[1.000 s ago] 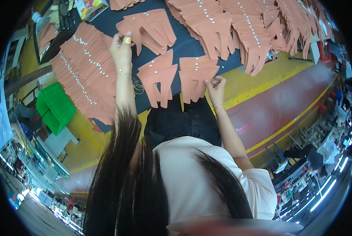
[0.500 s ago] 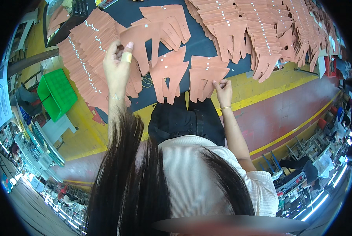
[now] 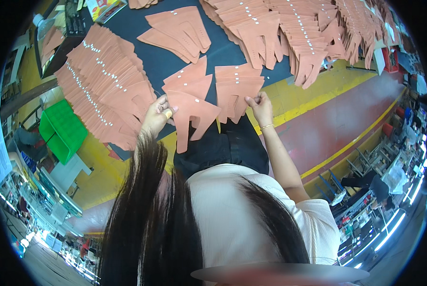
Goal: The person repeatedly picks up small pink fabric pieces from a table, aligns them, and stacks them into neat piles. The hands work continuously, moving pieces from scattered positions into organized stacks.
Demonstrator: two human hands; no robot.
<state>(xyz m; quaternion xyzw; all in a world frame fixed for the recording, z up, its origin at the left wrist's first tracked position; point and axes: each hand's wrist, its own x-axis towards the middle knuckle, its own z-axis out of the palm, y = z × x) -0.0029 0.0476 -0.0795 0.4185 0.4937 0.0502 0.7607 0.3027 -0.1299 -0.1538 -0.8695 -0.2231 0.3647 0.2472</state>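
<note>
My left hand (image 3: 160, 116), a pale band round one finger, pinches the left edge of a salmon, leather-like cut piece (image 3: 190, 105). This piece has two prongs pointing toward me and a small white tag. It overlaps a small fanned stack (image 3: 187, 78) of similar pieces at the table's near edge. To the right lies another short stack (image 3: 235, 86), also white-tagged. My right hand (image 3: 261, 108) is closed at that stack's lower right edge, thumb and fingers pinching a corner there. Some of its fingertips are hidden.
Large overlapping rows of the same pieces (image 3: 101, 86) lie on the left, with more rows (image 3: 299, 35) at the far right. A loose group (image 3: 177, 31) rests on the dark tabletop (image 3: 228, 45). A green crate (image 3: 63, 131) stands left of the table.
My left hand has brought its piece down toward me, from above the left rows to over the middle stack. My right hand stays at the right stack. The view has shifted slightly.
</note>
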